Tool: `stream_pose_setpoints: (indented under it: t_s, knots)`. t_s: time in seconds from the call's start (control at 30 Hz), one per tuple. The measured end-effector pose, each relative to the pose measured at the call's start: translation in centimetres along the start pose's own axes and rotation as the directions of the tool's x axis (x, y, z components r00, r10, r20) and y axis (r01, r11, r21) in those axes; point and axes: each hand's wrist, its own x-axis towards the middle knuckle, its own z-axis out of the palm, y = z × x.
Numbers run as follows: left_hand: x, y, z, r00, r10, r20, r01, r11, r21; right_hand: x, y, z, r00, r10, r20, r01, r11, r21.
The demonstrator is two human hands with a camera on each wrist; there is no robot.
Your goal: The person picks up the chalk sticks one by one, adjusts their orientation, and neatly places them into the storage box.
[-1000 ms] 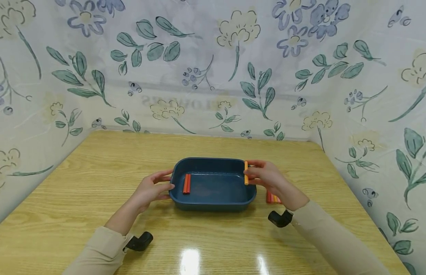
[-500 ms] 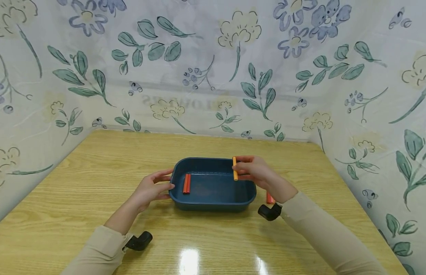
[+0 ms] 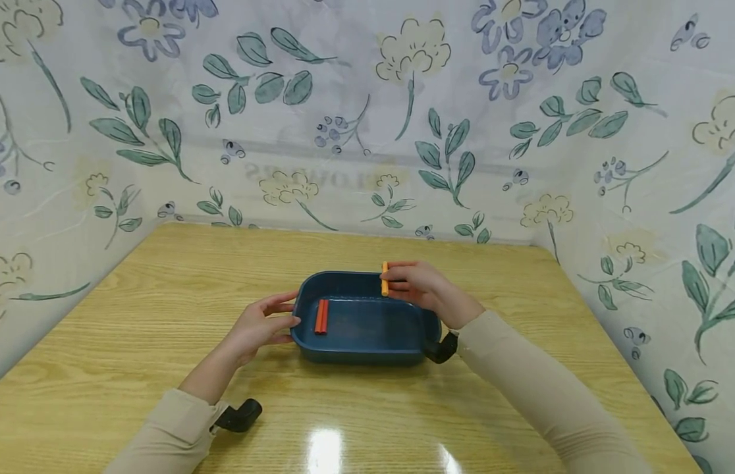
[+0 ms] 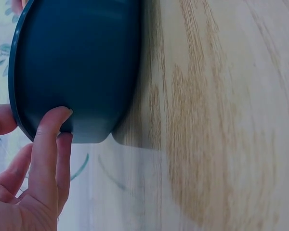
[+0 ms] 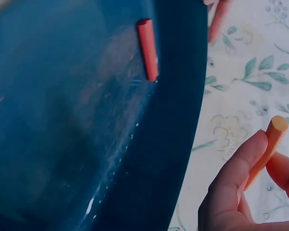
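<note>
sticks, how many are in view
3: two red sticks side by side in the blue dish, at left; one orange stick in the right hand. More may hide behind the right sleeve.

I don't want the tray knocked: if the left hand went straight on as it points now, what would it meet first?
The blue tray, at its left end: the left hand appears to touch the outer wall there, though exact contact is hard to judge. Past that wall lie two red sticks.
</note>
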Motion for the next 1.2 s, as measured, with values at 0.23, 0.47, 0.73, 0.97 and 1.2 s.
stream_pose_setpoints:
  t_s: [0.23, 0.47, 0.73, 0.97, 1.2]
  knots:
    - [0.2, -0.2, -0.1, 1.000, -0.006, 0.000, 0.006, 1.000, -0.005, 1.4, -0.2, 1.3, 0.999, 0.041, -0.031, -0.040, 0.999, 0.030]
    - [0.1, -0.4, -0.1, 1.000, -0.018, 0.004, 0.018, 1.000, -0.017, 2.6, 0.1, 2.5, 0.996, 0.073, -0.049, -0.072, 0.997, 0.024]
    - [0.1, -0.3, -0.3, 1.000, -0.007, 0.001, 0.007, 1.000, -0.001, 3.7, 0.0, 3.5, 0.987, 0.163, -0.003, -0.163, 0.986, -0.041]
    - [0.1, -0.3, -0.4, 1.000, -0.008, 0.004, 0.008, 1.000, -0.004, 4.3, -0.3, 4.4, 0.966, 0.232, 0.117, -0.218, 0.968, -0.125]
    - [0.1, -0.2, -0.4, 1.000, -0.012, 0.003, 0.012, 1.000, -0.010, 5.0, 0.1, 5.2, 0.939, 0.279, 0.201, -0.235, 0.947, -0.220]
